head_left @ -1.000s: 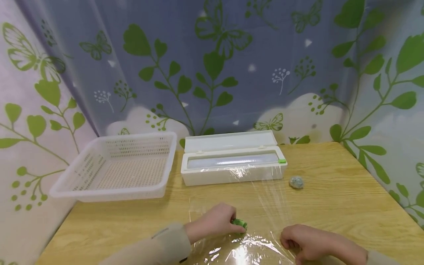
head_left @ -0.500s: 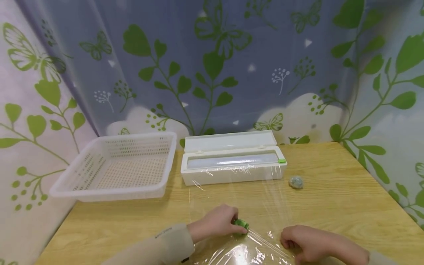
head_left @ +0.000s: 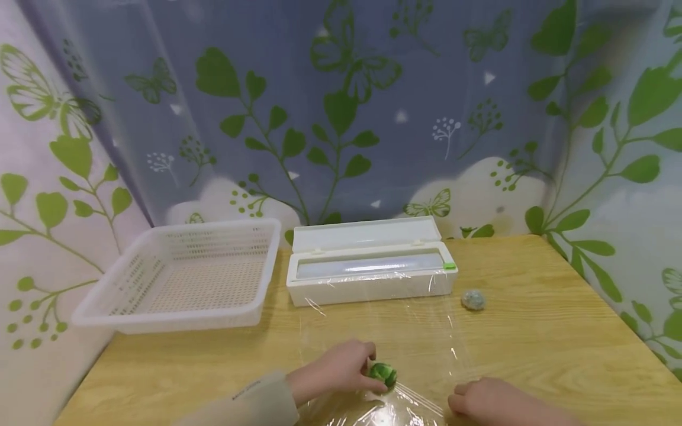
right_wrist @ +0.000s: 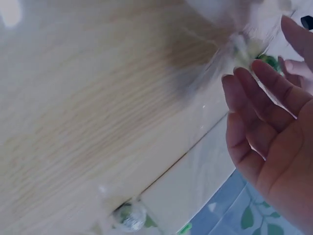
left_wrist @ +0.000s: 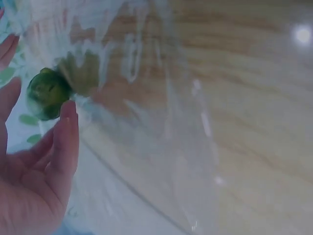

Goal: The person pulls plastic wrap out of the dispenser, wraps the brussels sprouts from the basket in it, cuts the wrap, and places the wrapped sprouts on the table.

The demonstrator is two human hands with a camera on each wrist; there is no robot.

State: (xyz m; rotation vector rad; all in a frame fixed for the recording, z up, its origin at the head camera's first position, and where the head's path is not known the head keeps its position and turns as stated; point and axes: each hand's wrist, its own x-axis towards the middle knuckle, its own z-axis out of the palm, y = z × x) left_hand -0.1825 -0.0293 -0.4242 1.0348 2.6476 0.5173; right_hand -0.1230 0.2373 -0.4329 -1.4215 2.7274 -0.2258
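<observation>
A small, round, glossy green object with paler streaks sits on a stretched sheet of clear cling film. My left hand is beside it, thumb at its near edge. In the left wrist view the fingers and thumb spread around the green object, with a gap on the finger side. At the film's right side, my right hand lies low; in the right wrist view its fingers are loosely bent and hold nothing visible. The film runs from a white dispenser box with its lid up.
A white perforated basket stands at the back left of the wooden table. Right of the box lies a small film-wrapped ball. A green slider sits at the box's right end. Patterned curtains border the table.
The left fingers have loosened around the green object, and more of it shows. The right hand has flattened and shifted slightly lower. The whole head view has shifted slightly.
</observation>
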